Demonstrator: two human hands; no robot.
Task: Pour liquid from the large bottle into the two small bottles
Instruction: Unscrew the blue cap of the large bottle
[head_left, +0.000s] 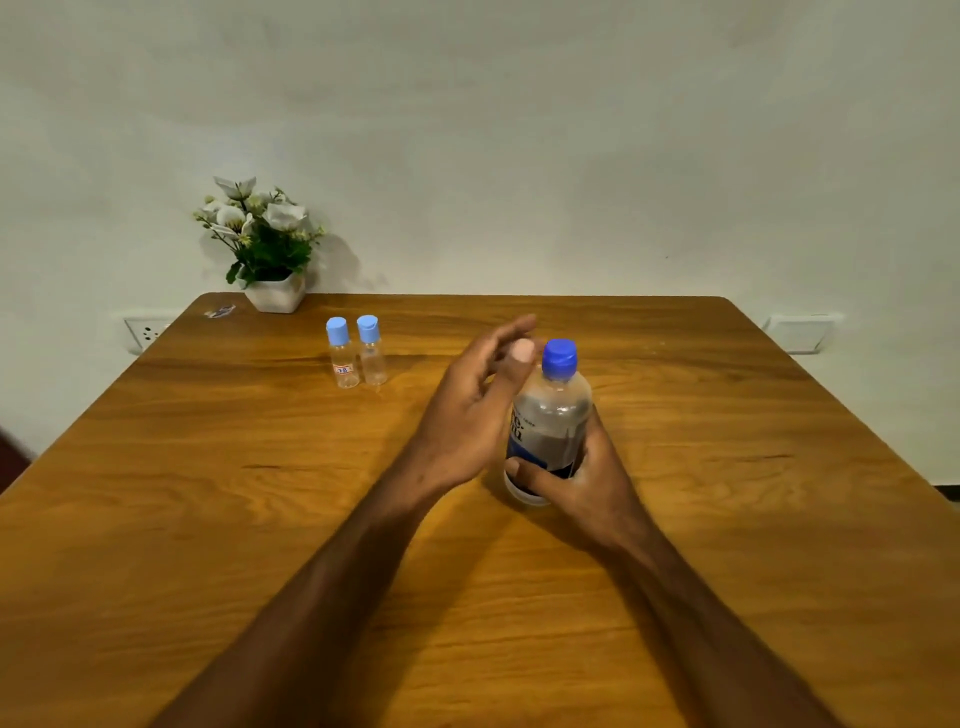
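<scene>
The large bottle (550, 421) (blue cap on) stands on the wooden surface (727, 519), gripped low around its label by the right hand (576, 475). The left hand (478, 400) hovers just beside its neck, fingers loosely spread, holding nothing. Two small bottles (357, 352) stand capped, well apart toward the far left, near a potted flower plant (265, 244).

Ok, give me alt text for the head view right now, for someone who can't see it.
The right hand grips the large bottle, blue cap on, upright on the wooden table, while the open left hand reaches toward its cap. The two small bottles, both capped, stand side by side farther back left, before a potted plant.
</scene>
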